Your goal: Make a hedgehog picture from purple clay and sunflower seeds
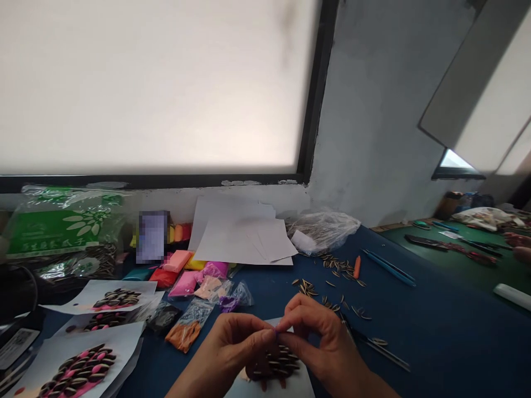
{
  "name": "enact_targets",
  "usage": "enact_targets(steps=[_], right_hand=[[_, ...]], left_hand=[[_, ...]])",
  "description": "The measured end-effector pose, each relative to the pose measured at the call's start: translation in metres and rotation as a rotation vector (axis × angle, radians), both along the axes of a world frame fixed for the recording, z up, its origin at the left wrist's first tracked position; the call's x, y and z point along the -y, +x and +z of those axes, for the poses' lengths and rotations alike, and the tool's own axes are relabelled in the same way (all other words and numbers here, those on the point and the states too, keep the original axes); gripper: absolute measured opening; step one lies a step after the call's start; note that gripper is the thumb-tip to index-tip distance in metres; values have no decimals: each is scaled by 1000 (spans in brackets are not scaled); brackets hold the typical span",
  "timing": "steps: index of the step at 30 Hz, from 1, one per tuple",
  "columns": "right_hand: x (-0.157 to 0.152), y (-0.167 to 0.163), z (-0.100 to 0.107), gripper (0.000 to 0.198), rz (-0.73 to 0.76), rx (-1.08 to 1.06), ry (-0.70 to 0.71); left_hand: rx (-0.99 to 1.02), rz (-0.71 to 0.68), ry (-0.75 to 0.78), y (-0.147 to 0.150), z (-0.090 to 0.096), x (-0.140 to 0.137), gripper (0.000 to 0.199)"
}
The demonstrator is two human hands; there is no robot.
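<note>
My left hand (pixel 238 338) and my right hand (pixel 317 331) meet at the fingertips, both closed in a pinch. Between them shows a tiny bit of purple modelling clay (pixel 276 328), mostly hidden by the fingers. Right below lies a white paper sheet (pixel 305 381) with a brown clay shape on it. Striped sunflower seeds (pixel 284 362) cover part of that shape, and my hands hide some of it. An opened packet of purple clay (pixel 229 303) lies just beyond my left hand.
Colourful clay packets (pixel 178 260), seed pictures on paper (pixel 83 370) and a green seed bag (pixel 62 226) stand at left. Blank sheets (pixel 244 237) lie at the back. Loose seeds (pixel 338 265), tweezers (pixel 388 354) and a blue tool (pixel 390 266) lie right. A person's hand (pixel 520 254) shows far right.
</note>
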State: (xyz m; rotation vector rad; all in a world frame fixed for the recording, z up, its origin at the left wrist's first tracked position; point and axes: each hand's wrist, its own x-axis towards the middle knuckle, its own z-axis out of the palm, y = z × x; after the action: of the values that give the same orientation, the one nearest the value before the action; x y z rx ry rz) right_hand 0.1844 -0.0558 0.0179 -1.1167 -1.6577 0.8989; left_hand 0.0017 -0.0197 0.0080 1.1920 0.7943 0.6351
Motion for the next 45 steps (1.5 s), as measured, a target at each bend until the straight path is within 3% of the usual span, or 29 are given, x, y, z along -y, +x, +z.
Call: enact_targets(steps=[10,15,19,23,28,33,36,39,45], right_hand=[[2,1,-3,15,53,218,209],[6,-5,-6,11,-38,426,262],[5,-2,-2,12,-149,454,278],[1,8,10,10,-218,269,105],[3,8,15,14,-67,127,-104],[1,5,17,8,101,-39,-400],[-4,7,18,19,182,-103,-554],[-7,10,16,31,167,-101,-582],[-5,8,10,44,91,-61,-449]], left_hand=[[28,10,-1,0,-10,-1,52],[1,-9,49,4,-9,1,44],[-9,9,51,4,-3,3,40],[-9,79,49,-5,3,-2,42],[76,130,-1,-14,0,-7,35],[118,167,-36,-16,2,-8,27],[143,172,-42,-17,7,-8,35],[154,150,-29,-18,10,-9,44],[125,197,-52,-19,8,-11,41]])
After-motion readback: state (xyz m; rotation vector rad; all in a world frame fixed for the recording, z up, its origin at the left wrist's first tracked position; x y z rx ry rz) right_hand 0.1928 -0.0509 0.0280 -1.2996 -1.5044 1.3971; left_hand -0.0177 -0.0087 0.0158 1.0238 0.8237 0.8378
